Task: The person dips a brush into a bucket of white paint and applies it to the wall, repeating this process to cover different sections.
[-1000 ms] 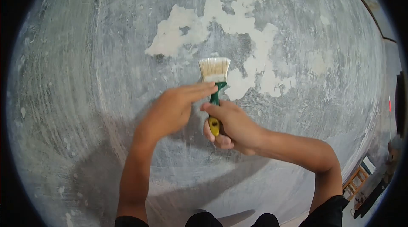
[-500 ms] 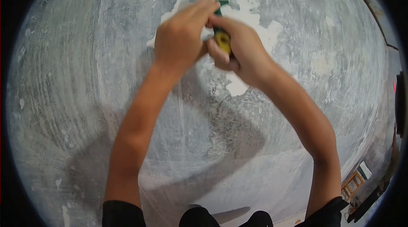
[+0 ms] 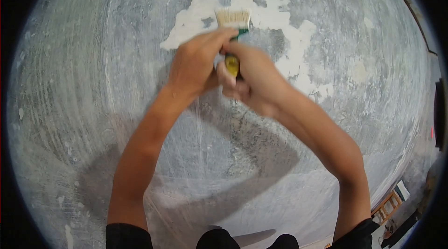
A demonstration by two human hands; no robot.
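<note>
A scraper (image 3: 233, 19) with a flared, pale, streaked blade lies against the grey wall (image 3: 154, 25), blade end up. Its handle shows green near the blade and yellow at the butt. My right hand (image 3: 256, 72) is wrapped round the handle. On the left of it, my left hand (image 3: 193, 62) has its fingers pressed over the upper handle near the blade, overlapping the right hand's thumb. Jagged white patches (image 3: 186, 25) surround the blade, where the grey surface breaks off. Parts of the handle and several fingertips are hidden.
A wooden ladder-like frame (image 3: 386, 205) stands low at the right, with a white-and-green object (image 3: 402, 190) beside it. Dark items (image 3: 439, 114) line the right edge. Two dark rounded shapes (image 3: 218, 239) show at the bottom, below my arms.
Both hands and the scraper have come down the view and slightly left. More of the blade and of the white patches now shows above them.
</note>
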